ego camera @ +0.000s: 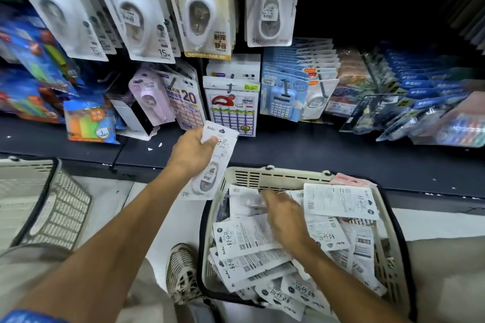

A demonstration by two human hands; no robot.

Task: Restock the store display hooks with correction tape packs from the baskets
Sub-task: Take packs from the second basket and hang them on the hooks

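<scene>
My left hand (193,151) grips a white correction tape pack (212,165) by its top, holding it upright above the floor, just left of the cream basket (275,177). That basket is full of several white correction tape packs (249,241) lying loose. My right hand (284,217) reaches into the basket, its fingers on a blurred pack (246,203) near the far rim; the grip is not clear. Hanging correction tape packs (202,8) fill the upper display hooks.
A second basket (49,207) stands at the left on the white floor. The dark shelf base (315,155) runs across in front. Lower hooks carry label sheets (231,107), calculators (283,97) and blue packs (420,86). My shoe (182,270) is beside the full basket.
</scene>
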